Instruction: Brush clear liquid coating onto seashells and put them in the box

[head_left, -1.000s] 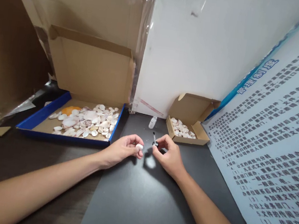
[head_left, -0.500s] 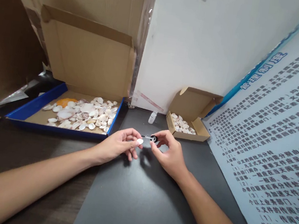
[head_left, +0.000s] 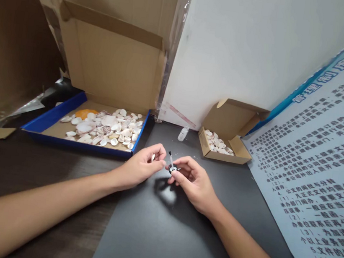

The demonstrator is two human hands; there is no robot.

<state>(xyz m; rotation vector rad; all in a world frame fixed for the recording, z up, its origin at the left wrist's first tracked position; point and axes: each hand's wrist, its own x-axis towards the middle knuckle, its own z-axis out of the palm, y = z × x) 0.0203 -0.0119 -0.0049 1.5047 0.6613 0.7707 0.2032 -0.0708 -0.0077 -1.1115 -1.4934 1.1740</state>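
Observation:
My left hand (head_left: 141, 168) is closed in a pinch on a small white shell (head_left: 153, 157), mostly hidden by the fingers. My right hand (head_left: 190, 182) is closed on a small black-capped brush applicator (head_left: 171, 165), its thin brush pointing up and left, close to the left fingertips. Both hands hover over the dark table (head_left: 152, 228). A small clear bottle (head_left: 183, 133) stands behind them near the wall.
A blue-sided cardboard tray (head_left: 49, 119) with several shells lies at the left, its lid standing open. A small open cardboard box (head_left: 224, 153) with several shells sits at the right. A printed poster (head_left: 317, 178) leans along the right. Cardboard scraps lie far left.
The brush swung from lying sideways against the shell to pointing upward. The left fingers curled further around the shell, hiding most of it. The view shifted slightly.

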